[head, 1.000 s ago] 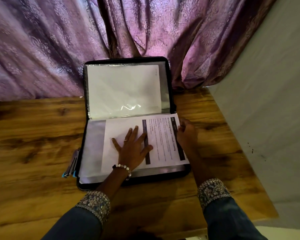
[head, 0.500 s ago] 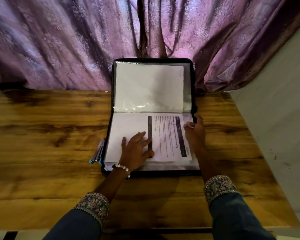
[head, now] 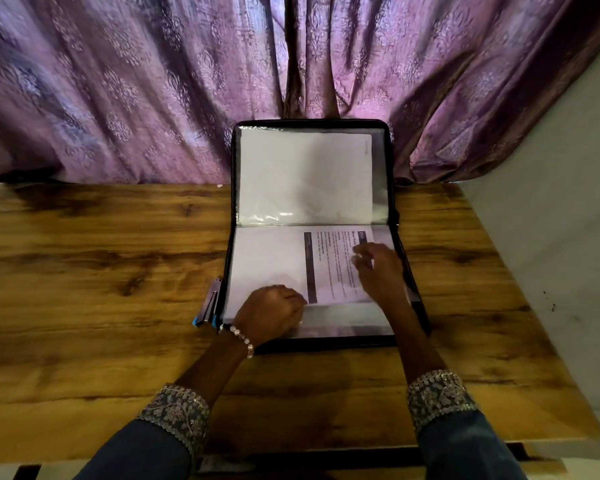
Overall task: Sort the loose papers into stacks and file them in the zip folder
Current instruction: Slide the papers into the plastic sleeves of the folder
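Two halves of a black zip folder [head: 232,216] lie open on the wooden table [head: 101,271], the far half leaning back against the purple curtain [head: 136,84] and the near half flat, toward the right part of the tabletop. A blank white sheet [head: 305,178] sits inside the clear sleeve of the far half. On the near half lies a printed paper [head: 329,268] with a dark band down its middle and lines of text to the right of it; the text is too blurred to read. The left hand [head: 269,313] is curled into a loose fist at the near edge of this paper, knuckles up — whether the fingers pinch the paper or the sleeve edge I cannot tell. A pearl bracelet [head: 241,339] circles that wrist. The right hand [head: 378,271] rests on the right side of the printed paper, fingers bent and fingertips touching the sheet; it is motion-blurred, so the grip is unclear. Both embroidered cuffs [head: 175,410] end dark blue sleeves. Just beside the folder's left edge lie some pens [head: 210,304] with blue ends, touching the table.
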